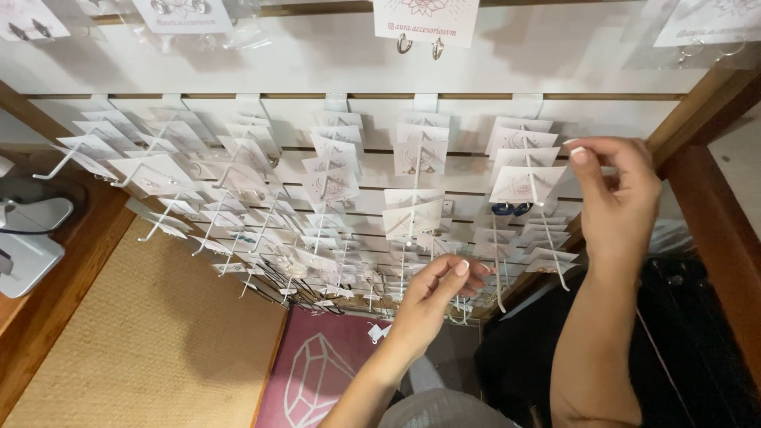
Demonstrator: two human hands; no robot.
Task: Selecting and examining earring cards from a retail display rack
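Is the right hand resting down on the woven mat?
No, the right hand is raised at the white slatwall display, fingertips at a hanging earring card, far from the woven mat.

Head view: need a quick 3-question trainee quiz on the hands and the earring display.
1. True or false: the right hand reaches toward the top card on a white hook.
2. The left hand is: A) flat on the woven mat B) raised, fingers pinched, before the lower hooks C) out of view.
3. What is drawn on the maroon mat?

Key: 1 true; 2 B; 3 a white gem outline.
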